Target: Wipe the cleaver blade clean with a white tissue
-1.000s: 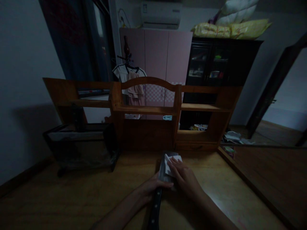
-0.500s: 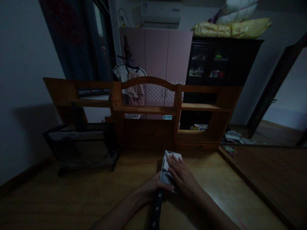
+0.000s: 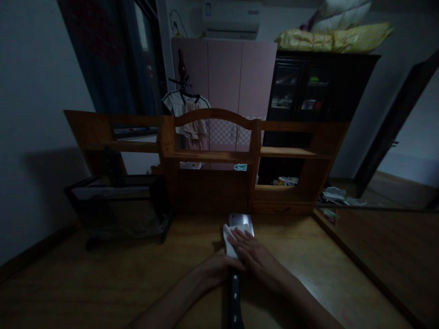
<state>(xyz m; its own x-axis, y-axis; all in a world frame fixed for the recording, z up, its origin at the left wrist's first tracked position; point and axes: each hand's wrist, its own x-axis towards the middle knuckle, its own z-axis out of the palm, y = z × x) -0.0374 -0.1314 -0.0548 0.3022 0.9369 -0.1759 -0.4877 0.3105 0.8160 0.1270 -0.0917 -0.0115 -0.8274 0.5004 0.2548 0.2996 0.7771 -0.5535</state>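
A cleaver lies on the wooden desk (image 3: 137, 278) in front of me, its broad shiny blade (image 3: 242, 221) pointing away and its dark riveted handle (image 3: 234, 299) toward me. My left hand (image 3: 216, 268) is wrapped round the handle just behind the blade. My right hand (image 3: 254, 257) lies with fingers stretched flat, pressing a white tissue (image 3: 229, 238) onto the blade. The tissue covers the blade's near part; the far tip shows bare.
A wooden shelf unit (image 3: 212, 155) stands along the desk's back edge. A black wire rack (image 3: 116, 205) sits at the left. A raised wooden edge (image 3: 346, 249) bounds the desk on the right. Wardrobes and a dark cabinet (image 3: 308, 91) stand behind.
The right hand has slid the tissue back along the blade toward the handle, baring the blade's far end. The cleaver has swung so its handle points straight at me.
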